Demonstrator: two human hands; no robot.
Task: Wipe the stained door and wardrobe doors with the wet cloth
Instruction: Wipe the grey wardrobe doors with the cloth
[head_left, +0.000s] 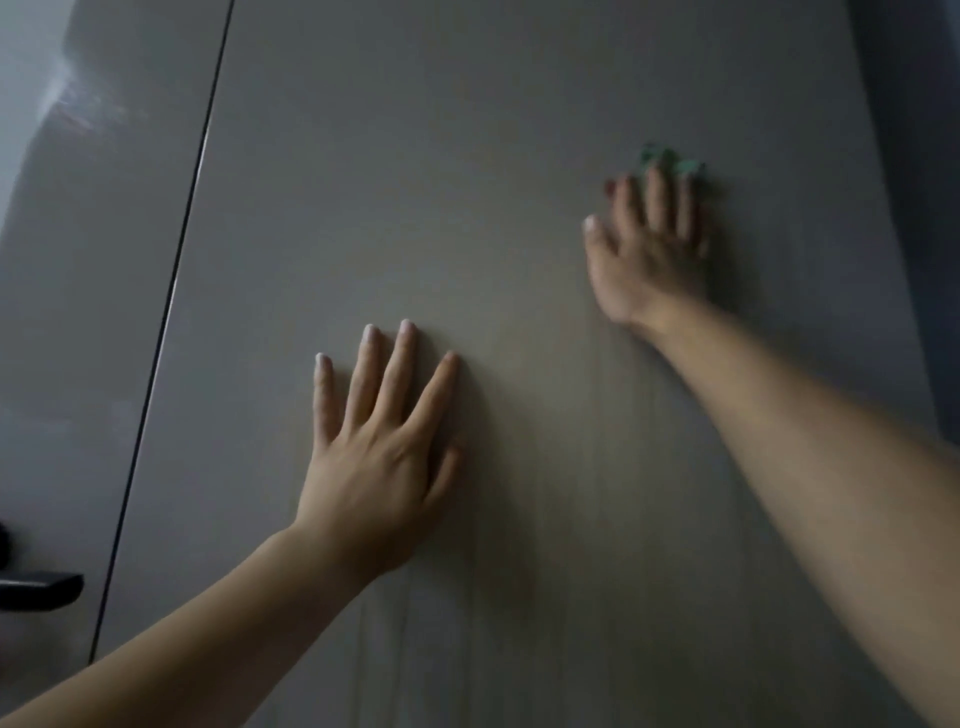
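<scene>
L hand (379, 457) flat on door (467, 156), fingers straight, pointing up. R hand (649, 244), blurred, presses cloth (670, 158) w/ straight fingers; cloth mostly hidden, long axis unclear.

The panel (493, 156) is flat and open above both hands, and a broad strip of its face lies free between them. The left hand (379, 441) lies flat, low at the middle. The right hand (649, 244), flat on the cloth (670, 158), sits higher, near the panel's right edge, with little room beyond. The right forearm (805, 467) crosses the lower right. Left of the seam (182, 291), a dark handle (36, 590) juts out low on the next panel (78, 338).
</scene>
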